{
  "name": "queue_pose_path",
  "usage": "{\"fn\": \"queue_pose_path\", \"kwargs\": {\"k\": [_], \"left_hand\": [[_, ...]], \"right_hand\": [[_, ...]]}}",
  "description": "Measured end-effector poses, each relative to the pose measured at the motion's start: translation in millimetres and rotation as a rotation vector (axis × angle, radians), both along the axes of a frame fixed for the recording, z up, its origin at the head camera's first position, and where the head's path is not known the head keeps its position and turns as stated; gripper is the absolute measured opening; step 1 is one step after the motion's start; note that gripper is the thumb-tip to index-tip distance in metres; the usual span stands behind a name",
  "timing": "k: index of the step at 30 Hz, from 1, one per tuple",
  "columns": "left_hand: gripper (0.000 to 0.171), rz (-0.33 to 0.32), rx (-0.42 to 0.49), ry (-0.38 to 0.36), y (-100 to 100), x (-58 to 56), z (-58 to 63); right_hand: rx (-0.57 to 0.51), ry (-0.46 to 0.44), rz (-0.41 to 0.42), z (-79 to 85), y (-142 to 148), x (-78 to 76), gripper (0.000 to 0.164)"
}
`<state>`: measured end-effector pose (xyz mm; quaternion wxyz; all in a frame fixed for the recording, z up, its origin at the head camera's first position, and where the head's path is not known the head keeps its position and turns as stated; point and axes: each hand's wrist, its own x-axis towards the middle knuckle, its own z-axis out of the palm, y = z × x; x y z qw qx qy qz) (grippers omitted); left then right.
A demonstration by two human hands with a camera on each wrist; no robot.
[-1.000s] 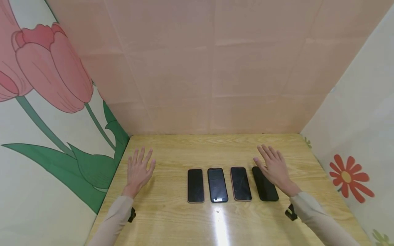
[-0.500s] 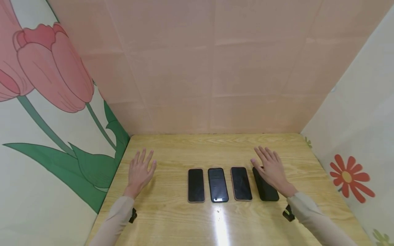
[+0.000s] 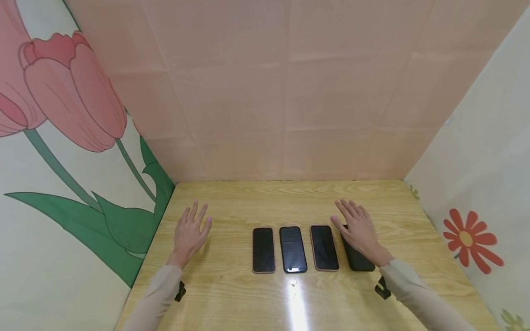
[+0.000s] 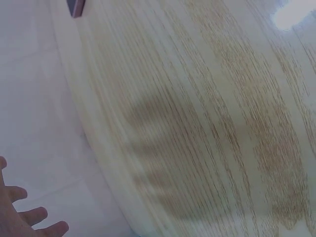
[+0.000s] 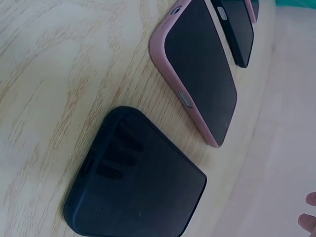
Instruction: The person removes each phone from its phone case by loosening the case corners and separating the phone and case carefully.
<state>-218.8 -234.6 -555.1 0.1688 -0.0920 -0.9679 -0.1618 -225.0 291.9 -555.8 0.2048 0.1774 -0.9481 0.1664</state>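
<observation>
Four is avoided here: several smartphones lie screen up in a row on the wooden table. Leftmost is a pink-edged smartphone (image 3: 263,250); beside it lies a dark-cased smartphone (image 3: 293,249). Further right come another pink-cased smartphone (image 3: 325,248) and a black smartphone (image 3: 357,255). My right hand (image 3: 361,233) hovers over the black smartphone with straight fingers and hides part of it; in the right wrist view the fingers reflect in its screen (image 5: 143,177). Away to the left, my left hand (image 3: 190,235) is held over bare wood, fingers spread, holding nothing.
A wooden table (image 3: 232,299) carries the phones, with a bright glare near the front. A pinkish sheet (image 3: 285,92) stands behind it. Flower-printed panels flank both sides, with a tulip (image 3: 74,92) at left and a red flower (image 3: 465,236) at right.
My right hand has drifted left over the black smartphone. My left hand has shifted very slightly right. The phones have stayed in place.
</observation>
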Motion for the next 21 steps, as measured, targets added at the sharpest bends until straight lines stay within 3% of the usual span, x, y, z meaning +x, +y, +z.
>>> {"fn": "queue_pose_path", "kwargs": {"k": [11,21], "left_hand": [[0.056,0.004,0.018,-0.025,2,1.9,0.2],[0.057,0.02,0.051,-0.101,8,4.6,-5.7]], "right_hand": [[-0.018,-0.028,0.007,-1.2,-11,-0.1,0.061],[-0.052,0.004,0.026,-6.0,-22,1.6,0.058]]}}
